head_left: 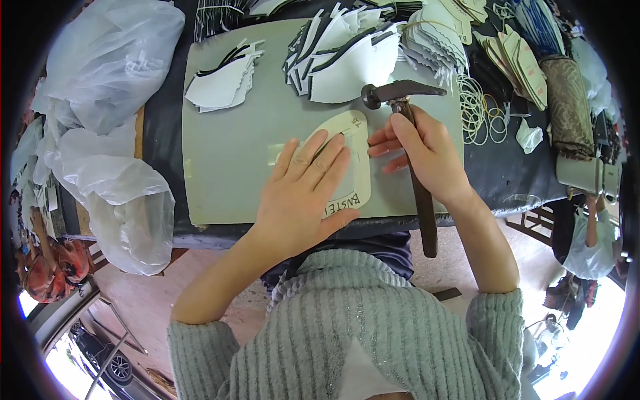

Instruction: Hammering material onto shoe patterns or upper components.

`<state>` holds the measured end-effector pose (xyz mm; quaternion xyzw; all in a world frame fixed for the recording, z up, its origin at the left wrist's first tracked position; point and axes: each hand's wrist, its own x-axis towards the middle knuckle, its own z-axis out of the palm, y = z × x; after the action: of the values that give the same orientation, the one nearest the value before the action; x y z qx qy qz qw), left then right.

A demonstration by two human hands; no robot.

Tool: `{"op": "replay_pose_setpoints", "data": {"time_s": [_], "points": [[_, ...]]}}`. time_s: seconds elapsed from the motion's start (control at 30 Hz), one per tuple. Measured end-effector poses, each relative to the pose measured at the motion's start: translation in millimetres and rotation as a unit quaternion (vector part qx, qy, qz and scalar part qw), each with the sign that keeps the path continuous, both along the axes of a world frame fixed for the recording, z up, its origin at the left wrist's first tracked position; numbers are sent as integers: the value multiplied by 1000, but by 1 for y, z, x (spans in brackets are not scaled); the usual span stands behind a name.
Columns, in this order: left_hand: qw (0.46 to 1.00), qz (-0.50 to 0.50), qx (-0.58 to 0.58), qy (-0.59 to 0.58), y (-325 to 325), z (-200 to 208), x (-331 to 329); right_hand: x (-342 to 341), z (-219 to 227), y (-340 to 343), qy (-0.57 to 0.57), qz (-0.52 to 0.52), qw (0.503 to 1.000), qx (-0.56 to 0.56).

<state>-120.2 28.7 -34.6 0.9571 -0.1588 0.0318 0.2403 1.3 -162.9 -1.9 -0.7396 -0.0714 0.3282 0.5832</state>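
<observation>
My left hand point(300, 183) lies flat with its fingers stretched over a cream template point(361, 160) that has dark markings on it. The template rests on a grey board point(220, 167), and part of it is hidden under the palm. In my right hand point(432, 150) is a hammer point(423, 207) with a dark metal head and a wooden handle, its head pointing away from me. The fingertips of that hand are close to the template's right edge. Beyond both hands, a large stack of white, dark-edged cut pieces point(353, 67) stands on the board.
A smaller stack of white pieces point(223, 87) sits at the board's far left. Far right are a banded stack point(433, 43), loose rubber bands point(472, 113), cream cards point(520, 67) and a patterned roll point(567, 90). Translucent plastic bags point(113, 60) bulge along the left side.
</observation>
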Motion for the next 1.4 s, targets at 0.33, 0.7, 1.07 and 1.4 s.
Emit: {"op": "replay_pose_setpoints", "data": {"time_s": [0.33, 0.7, 1.07, 1.4], "points": [[995, -92, -28, 26, 27, 10, 14, 23, 21, -23, -106, 96, 976, -165], [976, 150, -58, -144, -5, -8, 9, -12, 38, -3, -421, 328, 780, -326], [966, 199, -159, -53, -12, 1, 21, -21, 23, -4, -411, 317, 792, -320], [969, 196, -151, -26, -11, 8, 13, -23, 18, -6, -426, 288, 799, -313]]}}
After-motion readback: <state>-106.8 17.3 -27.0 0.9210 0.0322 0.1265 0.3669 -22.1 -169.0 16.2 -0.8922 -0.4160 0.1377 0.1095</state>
